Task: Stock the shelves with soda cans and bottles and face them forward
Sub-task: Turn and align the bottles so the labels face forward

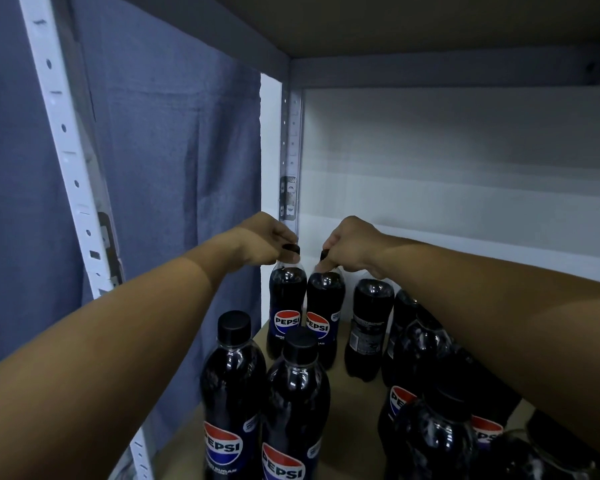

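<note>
Both hands, left and right, pinching rear bottle caps.

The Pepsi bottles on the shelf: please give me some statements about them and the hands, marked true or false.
1. The left hand holds the cap of the back-left bottle. True.
2. The right hand rests flat on the shelf board. False: its fingers grip the top of the neighbouring bottle.
3. The third back bottle shows its logo forward. False: its back label shows.
4. All visible caps are black. True.
</note>
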### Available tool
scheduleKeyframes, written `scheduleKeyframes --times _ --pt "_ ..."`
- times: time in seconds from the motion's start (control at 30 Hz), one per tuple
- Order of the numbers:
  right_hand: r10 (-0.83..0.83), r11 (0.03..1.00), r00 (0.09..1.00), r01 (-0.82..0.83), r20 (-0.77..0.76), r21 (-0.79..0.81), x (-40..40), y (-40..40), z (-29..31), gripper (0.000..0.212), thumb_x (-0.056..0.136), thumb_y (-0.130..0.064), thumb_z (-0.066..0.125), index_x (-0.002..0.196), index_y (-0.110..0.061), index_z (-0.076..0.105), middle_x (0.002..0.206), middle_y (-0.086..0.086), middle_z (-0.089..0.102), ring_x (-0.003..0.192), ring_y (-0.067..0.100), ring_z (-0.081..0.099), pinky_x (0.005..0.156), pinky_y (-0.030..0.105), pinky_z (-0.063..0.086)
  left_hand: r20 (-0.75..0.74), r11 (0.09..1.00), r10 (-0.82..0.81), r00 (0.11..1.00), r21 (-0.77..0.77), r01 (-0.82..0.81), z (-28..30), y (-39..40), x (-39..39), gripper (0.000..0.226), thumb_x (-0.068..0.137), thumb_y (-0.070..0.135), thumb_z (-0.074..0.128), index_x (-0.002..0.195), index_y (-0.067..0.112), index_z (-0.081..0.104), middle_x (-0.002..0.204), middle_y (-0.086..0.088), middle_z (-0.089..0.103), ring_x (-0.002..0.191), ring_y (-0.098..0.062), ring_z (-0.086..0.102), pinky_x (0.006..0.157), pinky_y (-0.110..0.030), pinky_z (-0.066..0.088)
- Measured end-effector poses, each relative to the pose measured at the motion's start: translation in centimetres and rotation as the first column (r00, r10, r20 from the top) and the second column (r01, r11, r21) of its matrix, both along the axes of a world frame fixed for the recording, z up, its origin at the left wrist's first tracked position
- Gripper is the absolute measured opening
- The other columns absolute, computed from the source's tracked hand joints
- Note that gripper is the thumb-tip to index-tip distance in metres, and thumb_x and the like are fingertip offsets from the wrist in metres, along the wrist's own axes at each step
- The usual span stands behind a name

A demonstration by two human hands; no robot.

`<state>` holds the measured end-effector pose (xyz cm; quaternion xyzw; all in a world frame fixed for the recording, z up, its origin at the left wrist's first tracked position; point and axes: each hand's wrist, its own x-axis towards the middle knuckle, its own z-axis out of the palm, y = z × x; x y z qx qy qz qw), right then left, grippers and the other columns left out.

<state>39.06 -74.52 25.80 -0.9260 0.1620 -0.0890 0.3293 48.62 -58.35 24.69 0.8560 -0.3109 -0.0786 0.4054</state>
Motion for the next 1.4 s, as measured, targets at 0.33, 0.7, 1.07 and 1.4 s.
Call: scheduleKeyframes --times 0.33,0.7,1.07,1.4 --pt "0.025 1.0 0.995 -0.024 -0.093 0.008 0.1 0.0 -0.2 0.042 0.074 -0.016 0.089 0.107 0.001 0.067 0.095 0.014 0.069 0.082 0.031 0.07 0.085 0.05 0.06 -0.027 0.999 0.031 0.999 -0.007 -0.031 -0.5 0.1 -0.4 0.029 0.08 0.015 0.087 0.106 0.012 0.075 0.1 -0.005 0.076 0.094 -0.019 0.071 0.075 -0.037 0.064" --pt "0.121 0.991 0.967 -0.106 -0.223 0.078 -2.7 1.4 0.9 0.039 0.086 -0.012 0.078 0.119 0.002 0.062 0.104 0.012 0.07 0.092 0.037 0.072 0.069 0.033 0.059 -0.089 0.996 -0.094 0.992 -0.002 0.094 -0.8 2.1 -1.6 0.029 0.084 0.008 0.081 0.112 0.004 0.072 0.093 -0.009 0.078 0.083 -0.016 0.074 0.085 -0.044 0.063" --pt "0.134 0.974 0.975 -0.096 -0.177 0.207 -5.0 2.8 0.0 0.032 0.08 -0.01 0.083 0.105 0.0 0.067 0.111 0.024 0.069 0.083 0.032 0.065 0.075 0.035 0.055 -0.102 0.984 -0.17 0.98 0.042 0.175 -0.5 5.3 -4.3 0.033 0.085 0.014 0.081 0.103 -0.009 0.066 0.097 -0.026 0.073 0.081 -0.022 0.07 0.079 -0.042 0.063" --pt "0.15 0.965 0.975 -0.108 -0.164 0.24 -5.8 3.4 -0.2 0.043 0.077 -0.01 0.086 0.112 -0.002 0.063 0.113 0.02 0.066 0.082 0.032 0.067 0.064 0.032 0.057 -0.109 0.985 -0.156 0.982 0.054 0.163 -0.5 6.2 -5.5 0.019 0.089 0.009 0.077 0.105 0.002 0.07 0.1 -0.015 0.077 0.094 -0.026 0.074 0.093 -0.046 0.06"
